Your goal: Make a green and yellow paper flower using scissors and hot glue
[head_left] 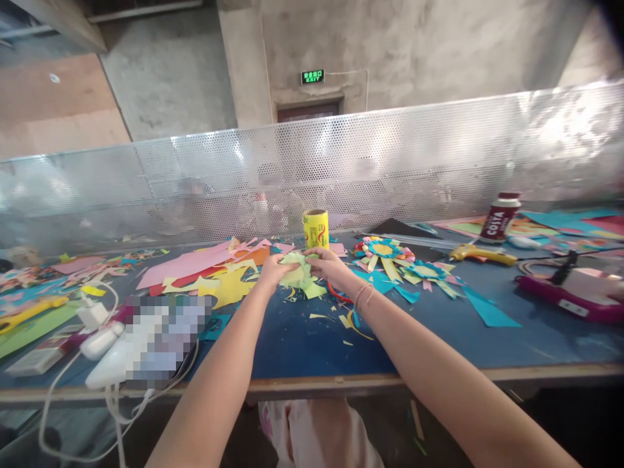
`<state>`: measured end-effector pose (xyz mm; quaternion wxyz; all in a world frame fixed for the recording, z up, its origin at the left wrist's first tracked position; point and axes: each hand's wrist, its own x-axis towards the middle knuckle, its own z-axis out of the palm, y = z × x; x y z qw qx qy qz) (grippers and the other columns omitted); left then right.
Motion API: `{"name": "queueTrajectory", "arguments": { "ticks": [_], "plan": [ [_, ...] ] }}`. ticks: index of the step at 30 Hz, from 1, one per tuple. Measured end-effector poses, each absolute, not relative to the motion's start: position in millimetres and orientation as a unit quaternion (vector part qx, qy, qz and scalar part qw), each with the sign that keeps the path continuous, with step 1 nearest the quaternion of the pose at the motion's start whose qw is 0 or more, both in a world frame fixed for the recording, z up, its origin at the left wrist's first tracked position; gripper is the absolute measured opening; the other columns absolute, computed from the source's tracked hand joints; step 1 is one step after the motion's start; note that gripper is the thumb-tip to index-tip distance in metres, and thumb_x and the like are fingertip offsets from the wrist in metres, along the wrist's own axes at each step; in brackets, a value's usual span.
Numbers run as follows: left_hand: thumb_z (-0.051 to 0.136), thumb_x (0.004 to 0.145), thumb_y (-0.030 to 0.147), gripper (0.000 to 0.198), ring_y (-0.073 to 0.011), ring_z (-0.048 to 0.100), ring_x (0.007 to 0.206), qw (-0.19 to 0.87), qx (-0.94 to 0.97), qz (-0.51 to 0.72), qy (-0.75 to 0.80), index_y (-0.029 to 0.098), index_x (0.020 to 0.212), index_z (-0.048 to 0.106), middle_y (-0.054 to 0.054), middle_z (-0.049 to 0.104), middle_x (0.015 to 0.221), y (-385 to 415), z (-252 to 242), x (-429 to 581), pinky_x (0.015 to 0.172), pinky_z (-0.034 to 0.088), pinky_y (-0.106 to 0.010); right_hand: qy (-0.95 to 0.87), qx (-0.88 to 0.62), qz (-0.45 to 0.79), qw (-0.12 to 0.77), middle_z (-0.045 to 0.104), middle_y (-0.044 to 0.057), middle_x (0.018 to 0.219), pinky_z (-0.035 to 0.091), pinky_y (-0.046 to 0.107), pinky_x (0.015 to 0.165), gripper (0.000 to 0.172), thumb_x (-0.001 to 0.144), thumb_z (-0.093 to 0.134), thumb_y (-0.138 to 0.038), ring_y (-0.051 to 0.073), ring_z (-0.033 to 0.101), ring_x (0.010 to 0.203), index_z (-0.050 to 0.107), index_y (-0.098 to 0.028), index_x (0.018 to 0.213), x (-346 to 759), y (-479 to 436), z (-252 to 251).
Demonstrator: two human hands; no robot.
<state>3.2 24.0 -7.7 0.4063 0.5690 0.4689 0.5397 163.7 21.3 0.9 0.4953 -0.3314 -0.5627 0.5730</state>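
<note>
Over the middle of the table, my left hand and my right hand come together around a bunch of pale green paper. Fingers of both hands are closed on its edges, left hand on one side and right hand on the other. Right behind them stands a yellow cardboard tube. Thin curved red and yellow strips lie under my right wrist. To the right lie paper flower rosettes in yellow, blue and pink with ribbon-like tails.
Yellow paper scraps and pink sheets spread to the left. A power strip with cables and a phone-like blurred item sit front left. At right are a yellow glue gun, a Costa bottle and a purple-red box. A perforated metal screen stands behind.
</note>
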Motion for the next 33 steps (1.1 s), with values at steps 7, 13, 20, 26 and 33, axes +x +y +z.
{"name": "queueTrajectory", "arguments": {
  "ticks": [7, 13, 20, 26, 33],
  "plan": [
    [0.077, 0.050, 0.031, 0.036, -0.0150, 0.059, 0.063, 0.383, 0.585, 0.543, 0.465, 0.013, 0.080, 0.067, -0.003, 0.065, 0.070, 30, -12, 1, 0.064, 0.046, -0.027, -0.518, -0.352, 0.585, 0.516, 0.062, 0.001, 0.067, 0.050, 0.018, 0.056, 0.011, 0.078, 0.053, -0.009, 0.007, 0.058, 0.054, 0.062, -0.016, 0.074, 165, 26, 2],
    [0.078, 0.049, 0.032, 0.037, -0.0153, 0.060, 0.062, 0.405, 0.577, 0.546, 0.453, 0.013, 0.077, 0.065, -0.004, 0.065, 0.070, 27, -11, 3, 0.063, 0.047, -0.028, -0.516, -0.361, 0.581, 0.516, 0.060, -0.001, 0.061, 0.050, 0.019, 0.055, 0.009, 0.076, 0.057, -0.010, 0.006, 0.055, 0.050, 0.062, -0.016, 0.072, 164, 27, 0],
    [0.078, 0.049, 0.032, 0.036, -0.0159, 0.060, 0.060, 0.402, 0.576, 0.550, 0.452, 0.013, 0.076, 0.065, -0.004, 0.065, 0.067, 25, -10, 4, 0.062, 0.048, -0.028, -0.522, -0.354, 0.580, 0.516, 0.059, -0.003, 0.060, 0.048, 0.019, 0.054, 0.007, 0.068, 0.067, -0.015, 0.005, 0.053, 0.050, 0.061, -0.016, 0.072, 164, 25, 1],
    [0.078, 0.050, 0.032, 0.037, -0.0162, 0.061, 0.062, 0.407, 0.582, 0.542, 0.450, 0.013, 0.080, 0.066, -0.005, 0.066, 0.071, 25, -10, 4, 0.062, 0.049, -0.028, -0.543, -0.337, 0.567, 0.520, 0.060, -0.001, 0.065, 0.047, 0.020, 0.054, 0.018, 0.060, 0.073, -0.024, 0.006, 0.054, 0.052, 0.061, -0.016, 0.072, 165, 30, -5],
    [0.079, 0.048, 0.033, 0.043, -0.0152, 0.060, 0.054, 0.419, 0.576, 0.543, 0.445, 0.012, 0.082, 0.066, -0.003, 0.064, 0.062, 22, -8, 6, 0.059, 0.048, -0.028, -0.565, -0.328, 0.530, 0.541, 0.060, -0.001, 0.071, 0.046, 0.019, 0.054, 0.026, 0.058, 0.073, -0.032, 0.006, 0.053, 0.056, 0.062, -0.017, 0.076, 165, 35, -12]
  ]
}}
